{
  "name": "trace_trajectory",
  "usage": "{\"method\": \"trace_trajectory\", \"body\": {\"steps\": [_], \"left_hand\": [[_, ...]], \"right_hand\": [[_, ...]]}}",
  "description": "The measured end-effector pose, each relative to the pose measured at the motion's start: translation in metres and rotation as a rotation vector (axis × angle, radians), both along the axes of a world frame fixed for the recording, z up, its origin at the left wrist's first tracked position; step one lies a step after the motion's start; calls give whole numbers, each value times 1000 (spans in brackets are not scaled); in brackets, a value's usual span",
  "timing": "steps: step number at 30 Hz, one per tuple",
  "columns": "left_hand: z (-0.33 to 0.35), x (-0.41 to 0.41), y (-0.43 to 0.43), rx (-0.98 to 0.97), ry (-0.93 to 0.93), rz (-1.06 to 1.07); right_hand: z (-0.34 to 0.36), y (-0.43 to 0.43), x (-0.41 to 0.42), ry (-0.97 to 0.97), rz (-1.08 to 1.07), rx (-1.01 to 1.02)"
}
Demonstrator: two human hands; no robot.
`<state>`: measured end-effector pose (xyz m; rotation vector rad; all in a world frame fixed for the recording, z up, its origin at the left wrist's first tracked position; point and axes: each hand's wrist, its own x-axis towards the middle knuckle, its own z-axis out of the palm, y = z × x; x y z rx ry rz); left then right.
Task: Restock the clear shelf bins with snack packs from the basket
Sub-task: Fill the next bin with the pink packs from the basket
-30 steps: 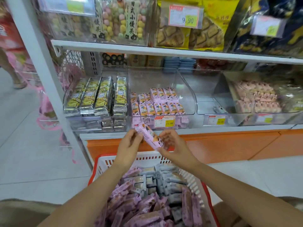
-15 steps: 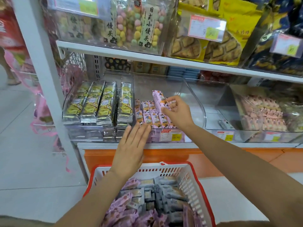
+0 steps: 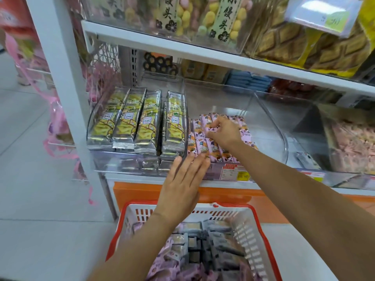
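While the flat, straight-fingered left hand point(image 3: 182, 184) braces the clear bin point(image 3: 267, 126), probably to steady it, the right hand point(image 3: 223, 133) pinches a purple snack pack point(image 3: 207, 123) into its row.

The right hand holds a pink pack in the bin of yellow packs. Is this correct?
No. The head view shows the right hand holding the pink pack in the bin of pink packs, beside the yellow packs.

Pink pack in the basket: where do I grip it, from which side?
Come straight down through the open top of the basket and pinch a top pink pack across its narrow width, mid-length. The packs are long and slim, lying flat in a loose heap, so their long edges are what's exposed.
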<state>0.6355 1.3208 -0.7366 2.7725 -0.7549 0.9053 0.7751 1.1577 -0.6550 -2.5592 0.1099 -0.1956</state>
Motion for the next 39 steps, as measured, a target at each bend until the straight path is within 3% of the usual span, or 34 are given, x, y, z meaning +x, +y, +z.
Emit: {"method": "trace_trajectory", "body": {"steps": [6, 9, 13, 17, 21, 26, 31, 35, 39], "left_hand": [[6, -3, 0, -13, 21, -14], [9, -6, 3, 18, 47, -32], [6, -15, 14, 67, 63, -36], [-15, -32, 32, 137, 109, -36], [-39, -37, 45, 282, 297, 12], [-64, -31, 58, 350, 512, 132], [-78, -28, 61, 296, 521, 133], [-84, -26, 64, 269, 498, 105], [-91, -23, 70, 263, 504, 93]], "right_hand": [[3, -6, -3, -61, 21, 43], [11, -9, -21, -173, 48, 180], [32, -3, -76, -284, 251, 405], [22, 5, -138, -288, 439, 501], [-32, 12, -179, -87, 529, 492], [-111, 17, -193, 224, 424, 398], [-169, 25, -192, 564, 344, 216], [-208, 39, -193, 792, 375, 223], [-232, 58, -190, 890, 313, 273]]}}
